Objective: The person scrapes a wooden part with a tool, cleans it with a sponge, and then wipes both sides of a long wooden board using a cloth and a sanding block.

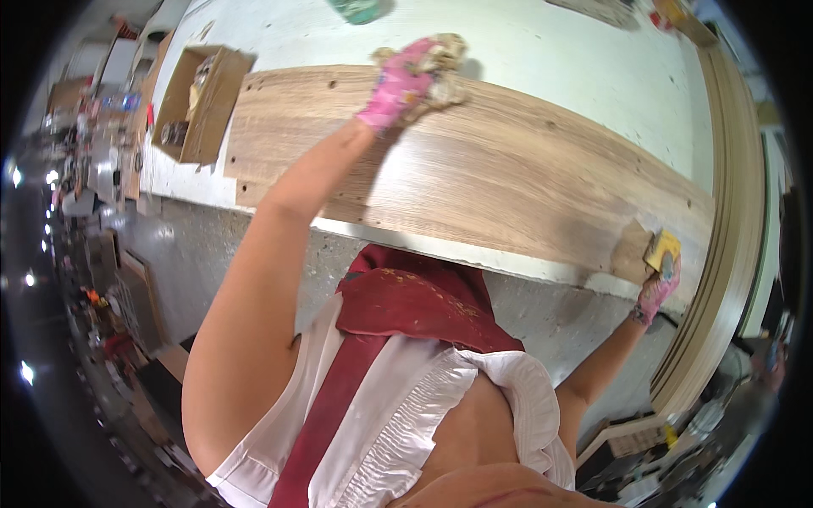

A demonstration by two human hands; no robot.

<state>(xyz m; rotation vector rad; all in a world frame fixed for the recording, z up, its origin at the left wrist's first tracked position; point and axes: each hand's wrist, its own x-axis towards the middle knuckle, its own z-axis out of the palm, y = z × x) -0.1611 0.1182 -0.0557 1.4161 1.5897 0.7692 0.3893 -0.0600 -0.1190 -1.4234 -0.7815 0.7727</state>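
A long wood-grain panel (508, 161) with small dark holes lies flat across a white worktable. My left hand (401, 87), in a pink patterned glove, is closed on a crumpled cream rag (446, 61) at the panel's far edge. At the near right end, my right hand (659, 288), gloved in pink too, is closed round a yellow sponge-like block (661, 251). A brown flat piece (632, 251) lies on the panel beside that block; I cannot tell whether the two are joined.
An open cardboard box (196, 110) with some items inside stands at the panel's left end. A stack of long boards (735, 186) borders the right side. Near the table's far edge is a green translucent container (356, 8). Speckled concrete floor (203, 262) shows below the table.
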